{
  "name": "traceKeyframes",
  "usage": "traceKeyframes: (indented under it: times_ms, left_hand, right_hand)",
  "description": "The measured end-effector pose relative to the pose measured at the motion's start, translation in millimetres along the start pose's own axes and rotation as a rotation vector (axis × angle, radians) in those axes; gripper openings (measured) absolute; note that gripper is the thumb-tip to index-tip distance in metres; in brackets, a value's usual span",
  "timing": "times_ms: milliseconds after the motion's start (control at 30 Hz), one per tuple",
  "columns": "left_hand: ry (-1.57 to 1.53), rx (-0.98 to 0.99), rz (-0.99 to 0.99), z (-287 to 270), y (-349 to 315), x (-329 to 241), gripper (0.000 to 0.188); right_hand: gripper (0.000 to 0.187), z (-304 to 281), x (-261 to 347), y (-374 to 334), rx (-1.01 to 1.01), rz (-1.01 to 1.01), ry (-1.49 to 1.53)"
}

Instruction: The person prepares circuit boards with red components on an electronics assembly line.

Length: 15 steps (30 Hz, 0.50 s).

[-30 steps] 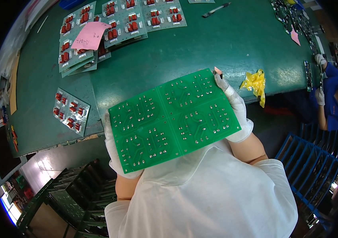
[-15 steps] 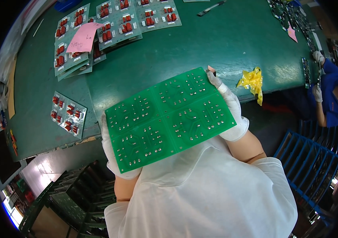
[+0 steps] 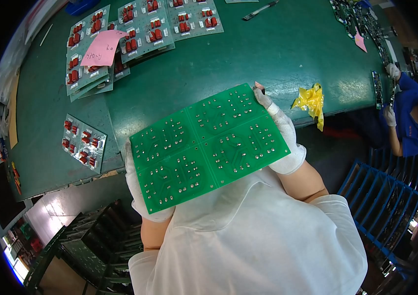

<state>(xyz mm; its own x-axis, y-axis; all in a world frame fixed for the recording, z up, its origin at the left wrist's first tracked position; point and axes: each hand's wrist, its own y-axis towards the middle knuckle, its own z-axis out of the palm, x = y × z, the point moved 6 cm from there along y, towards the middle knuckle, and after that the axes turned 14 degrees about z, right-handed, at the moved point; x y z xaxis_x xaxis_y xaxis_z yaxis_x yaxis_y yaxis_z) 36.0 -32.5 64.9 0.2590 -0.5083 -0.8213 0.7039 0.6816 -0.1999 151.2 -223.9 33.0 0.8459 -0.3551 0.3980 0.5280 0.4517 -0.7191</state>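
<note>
A large green circuit board [image 3: 204, 145] is held up in front of my chest, solder side facing up, with rows of shiny solder joints in four sections. My left hand [image 3: 135, 184], in a white glove, grips its left edge; most of those fingers are hidden behind the board. At the right edge my gloved right hand [image 3: 282, 130] holds on, its fingertips near the far right corner. Left of the held board, a smaller board [image 3: 84, 143] with red components lies on the green table [image 3: 194, 64]. Beyond it are stacked boards [image 3: 142, 29] with red components.
A pink paper slip [image 3: 102, 49] rests on the stack. Yellow crumpled plastic [image 3: 310, 103] and a pen [image 3: 260, 11] lie on the table. At right, a co-worker in a blue shirt [image 3: 410, 125] handles narrow boards. Blue racks [image 3: 381, 201] stand below right, dark racks [image 3: 96, 236] below left.
The held board has tilted very slightly, its right end shifting a little to the left. Both hands keep their grip.
</note>
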Motion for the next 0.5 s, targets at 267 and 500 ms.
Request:
traceKeyframes:
  times_ms: [267,500]
  left_hand:
    - [0.024,0.008,0.003,-0.4,4.2,2.3,0.035]
    - [0.044,0.015,0.010,-3.0,5.1,0.4,0.034]
  right_hand:
    - [0.040,3.1,2.0,-0.8,-0.016,-0.044,-0.083]
    - [0.020,-3.9,-1.7,5.9,0.047,0.025,0.126]
